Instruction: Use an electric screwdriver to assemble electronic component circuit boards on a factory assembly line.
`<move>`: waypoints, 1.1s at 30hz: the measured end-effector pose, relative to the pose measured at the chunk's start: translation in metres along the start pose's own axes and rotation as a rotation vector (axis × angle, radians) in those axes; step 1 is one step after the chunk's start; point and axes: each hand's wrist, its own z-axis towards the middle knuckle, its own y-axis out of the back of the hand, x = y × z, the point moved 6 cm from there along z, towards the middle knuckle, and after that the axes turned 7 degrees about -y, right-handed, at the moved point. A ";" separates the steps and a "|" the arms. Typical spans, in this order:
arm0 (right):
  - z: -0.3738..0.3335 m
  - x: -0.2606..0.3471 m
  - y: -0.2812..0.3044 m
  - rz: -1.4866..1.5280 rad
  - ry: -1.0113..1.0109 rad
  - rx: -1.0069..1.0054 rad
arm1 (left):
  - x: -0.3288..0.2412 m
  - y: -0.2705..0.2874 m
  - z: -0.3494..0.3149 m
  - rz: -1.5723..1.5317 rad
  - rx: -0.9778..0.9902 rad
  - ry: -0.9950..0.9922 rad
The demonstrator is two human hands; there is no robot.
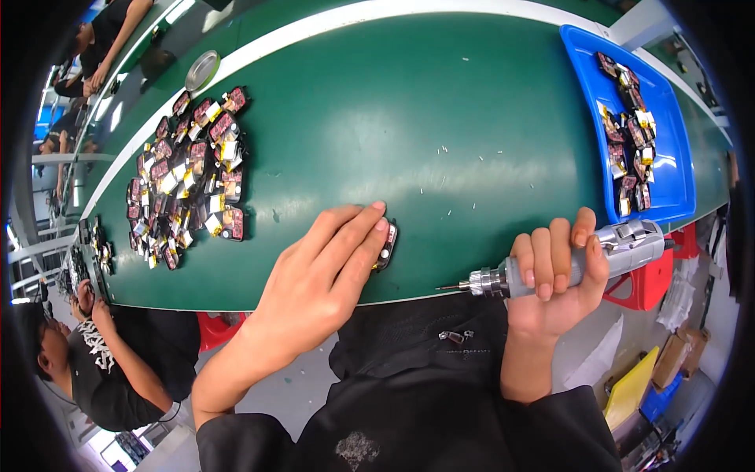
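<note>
My left hand [318, 271] reaches over the table's near edge, its fingers stretched together over a small black electronic unit [390, 247]. The fingertips touch the unit and hide its left part; my left thumb is out of sight. My right hand [554, 271] is wrapped around a grey electric screwdriver [586, 263]. The screwdriver lies roughly level, with its thin bit [454, 287] pointing left toward the unit. A gap separates the bit's tip from the unit.
A large heap of similar units with white and yellow parts [189, 177] covers the table's left side. More units lie in a blue tray [676, 177] at right. Small pale pins [443, 150] dot the green tabletop [354, 118]. A round tin [203, 71] stands far left. Co-workers [118, 358] sit at left.
</note>
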 end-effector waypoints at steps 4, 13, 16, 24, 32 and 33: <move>-0.021 -0.018 -0.004 -0.029 -0.084 -0.042 | 0.002 -0.003 0.000 0.091 -0.081 -0.105; -0.055 -0.073 -0.023 -0.238 -0.263 -0.077 | -0.037 -0.018 0.006 0.265 -0.144 -0.368; -0.056 -0.077 -0.016 -0.200 -0.298 -0.123 | -0.038 -0.020 0.005 0.289 -0.137 -0.375; -0.041 -0.047 -0.025 -0.206 -0.359 0.010 | -0.035 -0.024 0.002 0.213 -0.059 -0.322; 0.012 0.008 -0.056 -0.360 -0.123 0.295 | -0.040 -0.028 -0.005 0.236 0.023 -0.246; 0.015 0.007 -0.054 -0.360 -0.127 0.293 | -0.039 -0.029 -0.005 0.253 0.002 -0.260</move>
